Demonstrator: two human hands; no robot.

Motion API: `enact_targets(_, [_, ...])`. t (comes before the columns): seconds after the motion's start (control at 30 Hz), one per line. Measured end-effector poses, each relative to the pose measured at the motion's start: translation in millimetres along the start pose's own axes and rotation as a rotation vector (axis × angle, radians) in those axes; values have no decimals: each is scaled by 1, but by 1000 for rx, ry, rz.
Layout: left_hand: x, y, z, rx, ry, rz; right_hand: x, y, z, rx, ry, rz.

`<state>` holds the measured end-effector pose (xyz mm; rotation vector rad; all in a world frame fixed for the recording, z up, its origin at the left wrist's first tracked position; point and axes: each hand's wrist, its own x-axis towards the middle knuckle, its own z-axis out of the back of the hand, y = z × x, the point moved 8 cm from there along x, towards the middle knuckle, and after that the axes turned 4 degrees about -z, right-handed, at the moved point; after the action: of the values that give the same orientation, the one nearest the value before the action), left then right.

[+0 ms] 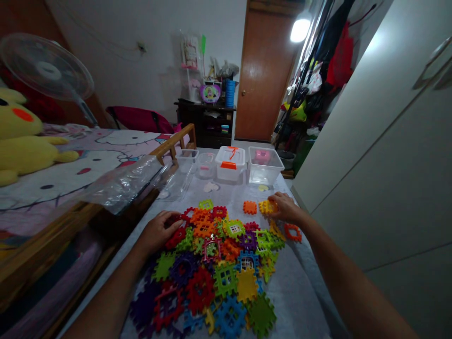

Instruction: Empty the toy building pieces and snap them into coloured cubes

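right hand (pixel 286 210) beside table (pixel 300 282) edge

Clear tubs (pixel 264 165), a fan (pixel 45 70), yellow plush (pixel 21 136) on the bed (pixel 106 146), perhaps crumpled plastic wrap (pixel 127 181).

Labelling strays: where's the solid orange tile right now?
Head view, beyond the pile: the orange tile lies alone on the table, just left of the right hand, which pinches a yellow tile; clear bins stand farther back.
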<state>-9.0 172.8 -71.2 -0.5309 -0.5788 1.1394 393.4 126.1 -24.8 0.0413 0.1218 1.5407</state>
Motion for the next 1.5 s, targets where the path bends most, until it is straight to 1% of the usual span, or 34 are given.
enact_targets(0.1, [0, 0, 0, 8, -4, -14, 14, 2, -9, -2, 25, -1])
enact_targets(0.27, [1, 1, -1, 25, 1, -21, 21, 2, -18, -3, 78, 6])
enact_targets(0.37, [1, 2, -2, 17, 10, -29, 20, 0, -16, 2, 85, -7])
enact_targets(0.47, [1, 2, -2, 22, 14, -34, 13, 5, -9, 12, 58, -16])
enact_targets(0.53, [1, 2, -2, 23, 12, -30, 5, 18, -1, 76, 9, 39])
enact_targets(0.6, [0, 2, -1, 15, 3, -23, -6, 42, 2, 214, -12, 149])
enact_targets(0.7, [0, 1, -1, -7, -9, -18, -22, 84, -8, 391, 79, 274])
enact_targets(0.8, [0, 1, -1, -20, -14, -21, -32, 118, -16, 440, 130, 320])
enact_targets(0.87, [0, 1, 0, -12, -13, -18, -37, 134, -19, 439, 160, 363])
enact_targets(0.97, [-1, -1, 1, 10, 4, -26, -44, 145, -20, 405, 181, 404])
enact_targets(1.07, [-3, -5, 2, 39, 41, -52, -50, 145, -20, 391, 194, 412])
enact_targets(1.2, [-6, -5, 5, 71, 62, -41, -58, 142, -20, 411, 221, 433])
enact_targets(1.27, [-6, -4, 7, 92, 44, -47, -54, 140, -17, 422, 222, 428])
enact_targets(1.33, [-6, -3, 8, 109, 17, -54, -42, 141, -11, 440, 191, 408])
enact_targets(1.4, [-5, 0, 8, 109, -12, -56, -23, 146, -7, 466, 167, 381])
enact_targets(1.5, [-4, 0, 7, 82, -41, -69, 13, 165, -13, 482, 225, 347])
